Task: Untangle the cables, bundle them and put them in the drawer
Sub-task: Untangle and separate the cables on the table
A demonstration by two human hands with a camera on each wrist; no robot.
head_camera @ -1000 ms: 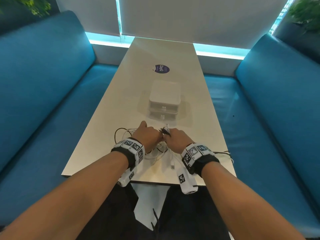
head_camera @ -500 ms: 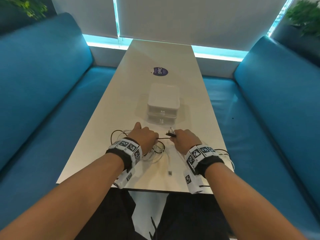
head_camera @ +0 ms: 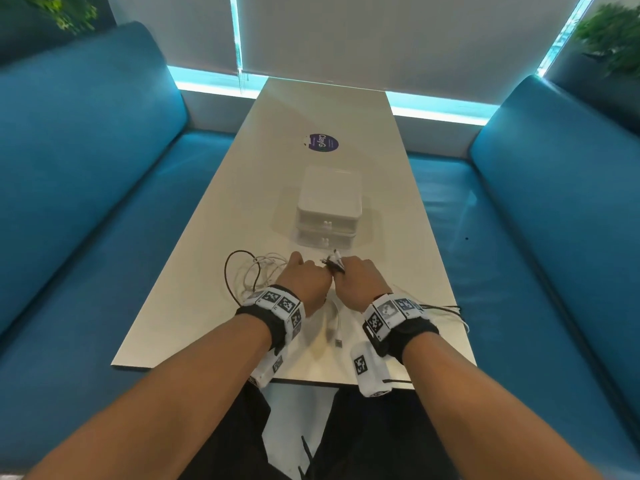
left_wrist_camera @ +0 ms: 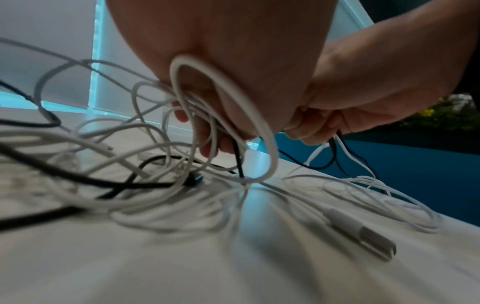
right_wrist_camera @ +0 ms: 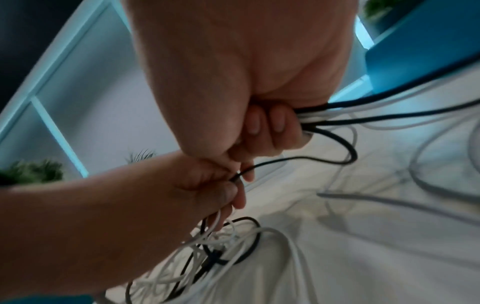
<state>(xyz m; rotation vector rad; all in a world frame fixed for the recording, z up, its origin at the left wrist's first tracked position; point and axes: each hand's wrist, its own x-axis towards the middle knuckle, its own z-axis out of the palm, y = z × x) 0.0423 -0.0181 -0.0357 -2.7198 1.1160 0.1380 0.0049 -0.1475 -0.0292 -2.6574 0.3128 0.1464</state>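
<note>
Hands (head_camera: 330,284) gripping cables (head_camera: 249,275) near table edge (head_camera: 221,370).

Head cam looks fwd and down from above the bench (head_camera: 346,109), both forearms at frame bottom. Left wrist cam sits low, v. close under the palm, right hand (left_wrist_camera: 363,96) upper right. Right wrist cam likewise; all three share the cables (right_wrist_camera: 337,121).

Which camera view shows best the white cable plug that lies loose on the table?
The left wrist view: the white cable plug lies large in the foreground, its lead running back toward the tangle. The head view shows it only small, between the two wrists on the pale table. In the right wrist view I cannot find it.
</note>
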